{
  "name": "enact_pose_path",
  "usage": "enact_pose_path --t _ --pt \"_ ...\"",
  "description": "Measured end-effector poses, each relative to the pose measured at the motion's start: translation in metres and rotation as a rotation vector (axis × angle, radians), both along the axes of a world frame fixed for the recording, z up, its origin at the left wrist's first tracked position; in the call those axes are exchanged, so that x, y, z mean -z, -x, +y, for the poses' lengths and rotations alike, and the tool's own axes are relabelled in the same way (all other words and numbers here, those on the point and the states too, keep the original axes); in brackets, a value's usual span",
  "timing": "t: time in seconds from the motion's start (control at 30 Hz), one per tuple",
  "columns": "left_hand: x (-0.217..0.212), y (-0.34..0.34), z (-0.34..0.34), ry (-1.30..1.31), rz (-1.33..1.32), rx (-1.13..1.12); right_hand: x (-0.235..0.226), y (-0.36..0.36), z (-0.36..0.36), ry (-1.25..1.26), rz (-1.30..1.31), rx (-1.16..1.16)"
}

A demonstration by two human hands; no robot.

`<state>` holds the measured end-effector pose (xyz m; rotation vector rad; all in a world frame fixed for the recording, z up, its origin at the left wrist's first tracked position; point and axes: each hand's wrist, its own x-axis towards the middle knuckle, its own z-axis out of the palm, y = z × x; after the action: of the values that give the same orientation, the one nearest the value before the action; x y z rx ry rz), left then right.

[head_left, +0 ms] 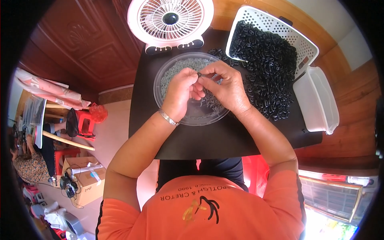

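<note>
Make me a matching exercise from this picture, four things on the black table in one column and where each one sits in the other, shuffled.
Things:
1. round white desk fan
2. clear round plastic dish
3. white perforated plastic basket
4. white rectangular plastic tub

Places:
A. at the table's right edge
B. far right corner, tipped, spilling small black rings
C. under both hands
D. far edge, middle

Pairs: 1-D, 2-C, 3-B, 4-A

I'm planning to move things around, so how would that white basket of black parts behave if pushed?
The white basket lies tipped, black parts spilling onto the black table; pushing probably scatters more. Its perforated plastic looks light, so it likely slides easily.
</note>
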<state>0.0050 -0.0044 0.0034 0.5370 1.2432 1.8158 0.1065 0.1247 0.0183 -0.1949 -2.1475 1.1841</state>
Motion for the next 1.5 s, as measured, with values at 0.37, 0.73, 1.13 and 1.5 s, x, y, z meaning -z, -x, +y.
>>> enact_pose_path --t 0.37,0.73,1.13,1.5 --pt "-0.005 -0.006 0.001 0.031 0.121 -0.05 -0.002 0.0 -0.001 -0.322 0.093 -0.03" --pt "-0.008 0.022 -0.004 0.161 0.205 0.07 -0.01 -0.008 0.007 -0.437 -0.004 0.007" --pt "-0.015 0.022 -0.005 0.121 0.194 -0.091 -0.004 -0.014 -0.004 -0.65 -0.457 -0.4" --pt "-0.012 0.025 -0.003 0.114 0.186 -0.098 0.001 -0.008 0.003 -0.588 -0.351 -0.29"
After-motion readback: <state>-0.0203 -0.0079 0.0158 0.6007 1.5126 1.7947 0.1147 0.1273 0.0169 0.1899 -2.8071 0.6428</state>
